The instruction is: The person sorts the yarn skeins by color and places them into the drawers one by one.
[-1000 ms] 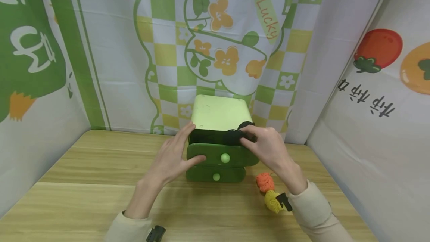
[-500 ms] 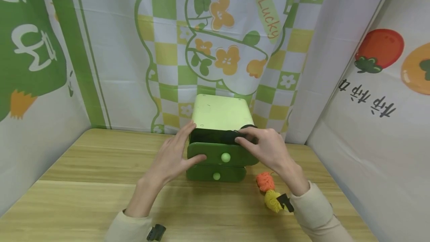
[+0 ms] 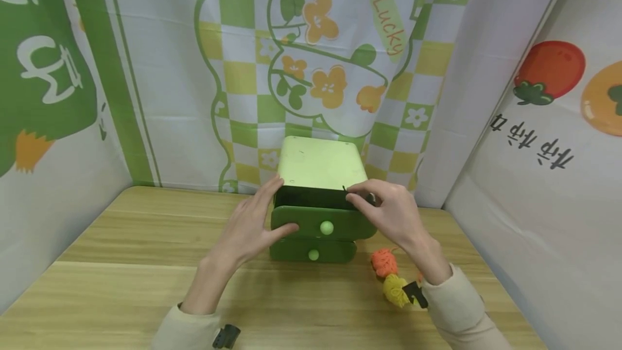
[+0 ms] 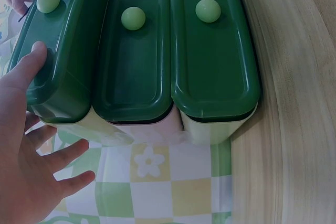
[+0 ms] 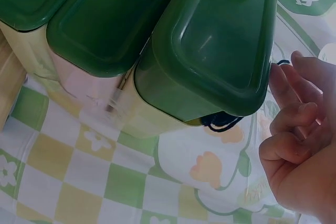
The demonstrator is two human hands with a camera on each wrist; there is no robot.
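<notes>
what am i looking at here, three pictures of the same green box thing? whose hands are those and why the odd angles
It is one moment seen by three cameras. The wide picture comes from a camera on a person's head, looking down at a light wooden table. The other two come from cameras strapped to each wrist, so they show the same things close up and turned sideways.

The box is a small pale green plastic drawer chest with dark green drawer fronts and round knobs. Its top drawer is pulled out. The left hand rests with its thumb on that drawer's front. The right hand is at the drawer's right end, with a thin black cord hanging there; its grip is hard to tell.

An orange yarn ball and a yellow yarn ball lie on the table nearby.
</notes>
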